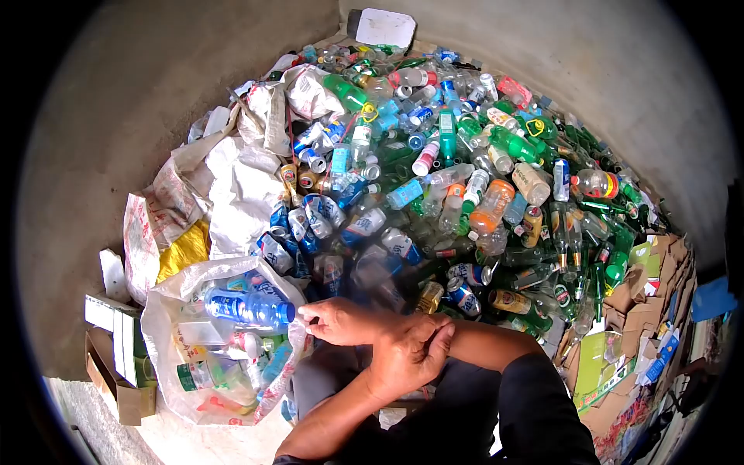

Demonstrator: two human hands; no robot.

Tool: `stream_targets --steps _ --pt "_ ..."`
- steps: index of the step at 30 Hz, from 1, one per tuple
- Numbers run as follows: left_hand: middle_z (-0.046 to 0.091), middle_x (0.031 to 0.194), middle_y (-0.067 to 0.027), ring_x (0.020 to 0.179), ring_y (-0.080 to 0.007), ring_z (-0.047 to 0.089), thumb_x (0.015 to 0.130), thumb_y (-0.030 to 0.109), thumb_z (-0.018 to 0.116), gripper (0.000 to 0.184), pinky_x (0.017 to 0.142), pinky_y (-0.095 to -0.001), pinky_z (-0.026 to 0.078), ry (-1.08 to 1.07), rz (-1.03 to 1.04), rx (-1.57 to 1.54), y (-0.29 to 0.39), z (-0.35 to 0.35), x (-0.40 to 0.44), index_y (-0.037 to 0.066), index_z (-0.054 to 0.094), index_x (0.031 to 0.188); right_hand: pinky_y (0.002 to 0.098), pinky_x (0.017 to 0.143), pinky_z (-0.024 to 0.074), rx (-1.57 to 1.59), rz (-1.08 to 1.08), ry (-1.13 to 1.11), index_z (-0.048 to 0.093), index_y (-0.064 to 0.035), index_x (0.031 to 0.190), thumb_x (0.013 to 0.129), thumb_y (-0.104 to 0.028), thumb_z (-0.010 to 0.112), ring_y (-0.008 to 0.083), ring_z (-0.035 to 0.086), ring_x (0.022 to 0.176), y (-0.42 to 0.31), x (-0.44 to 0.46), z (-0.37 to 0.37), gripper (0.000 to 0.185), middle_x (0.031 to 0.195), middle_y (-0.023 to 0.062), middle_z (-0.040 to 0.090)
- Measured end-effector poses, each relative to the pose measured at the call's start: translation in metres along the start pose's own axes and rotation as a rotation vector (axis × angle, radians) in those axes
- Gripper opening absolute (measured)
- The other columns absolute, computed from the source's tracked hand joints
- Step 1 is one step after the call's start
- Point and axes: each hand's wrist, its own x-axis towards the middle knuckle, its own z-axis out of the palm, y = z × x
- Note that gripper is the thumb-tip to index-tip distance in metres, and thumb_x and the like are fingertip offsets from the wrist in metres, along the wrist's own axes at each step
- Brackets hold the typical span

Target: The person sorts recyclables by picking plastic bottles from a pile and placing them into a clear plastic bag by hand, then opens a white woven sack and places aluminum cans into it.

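Note:
My right hand [339, 322] reaches across to the left, its fingers loosely bent and the tips slightly apart. They are close beside the mouth of a blue plastic bottle [246, 308], with what looks like a narrow gap between. The bottle lies on its side on top of the bottles in an open white sack [165, 341]. My left hand [404, 358] is crossed with the right wrist. Its thumb lies against curled fingers, and whatever they may hold is hidden. Crumpled blue-and-white cans [322, 215] and a motion-blurred clear area are just beyond my hands.
A large heap of plastic bottles, cans and green glass bottles [508, 143] fills the floor up to the walls. Flattened cardboard [620, 310] is stacked on the right. White woven sacks [240, 194] lie on the left, with a cardboard box [116, 360] beside the open sack.

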Motion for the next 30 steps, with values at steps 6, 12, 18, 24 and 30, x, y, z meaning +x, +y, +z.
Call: stream_targets --steps 6,12,18,24,30 --pt "0.067 0.076 -0.0154 0.065 -0.0286 0.067 0.086 0.001 0.068 0.008 0.060 -0.0326 0.054 0.057 -0.028 0.015 0.000 -0.012 -0.001 -0.004 0.069 0.092 0.0394 0.073 0.0546 0.029 0.225 0.137 0.060 0.0015 0.122 0.086 -0.032 0.073 0.0285 0.071 0.079 0.023 -0.014 0.010 0.051 0.089 0.0143 0.073" --pt "0.071 0.088 -0.0102 0.079 -0.0184 0.066 0.089 0.006 0.067 0.012 0.070 -0.0297 0.052 0.261 -0.358 0.177 -0.025 -0.091 -0.019 -0.002 0.070 0.097 0.0333 0.075 0.0528 0.162 0.102 0.034 0.062 -0.0024 0.114 0.093 -0.036 0.064 0.0207 0.067 0.086 0.033 -0.014 0.020 0.039 0.093 0.0112 0.068" --pt "0.069 0.094 -0.0137 0.088 -0.0322 0.065 0.082 0.007 0.069 0.015 0.078 -0.0393 0.052 0.147 -0.112 0.887 -0.038 -0.163 -0.032 0.003 0.069 0.095 0.0326 0.058 0.0505 0.067 0.341 -0.097 0.068 -0.0009 0.083 0.094 -0.030 0.061 0.0151 0.064 0.058 0.027 -0.009 0.019 0.032 0.064 0.0051 0.066" --pt "0.062 0.124 -0.0116 0.125 -0.0315 0.051 0.072 0.017 0.077 0.038 0.103 -0.0473 0.039 -0.111 -0.139 1.272 -0.112 -0.199 -0.064 0.005 0.066 0.106 0.0284 0.054 0.0522 0.285 0.364 -0.030 0.067 0.0053 0.084 0.093 -0.020 0.056 0.0157 0.065 0.056 0.019 -0.012 0.025 0.029 0.069 0.0113 0.069" --pt "0.062 0.123 -0.0058 0.128 -0.0271 0.049 0.070 0.022 0.078 0.037 0.099 -0.0459 0.039 0.000 -0.257 1.432 -0.133 -0.226 -0.066 0.013 0.067 0.104 0.0327 0.057 0.0522 0.235 0.337 0.003 0.065 0.0051 0.076 0.090 -0.016 0.052 0.0203 0.066 0.058 0.010 -0.018 0.019 0.028 0.066 0.0137 0.067"
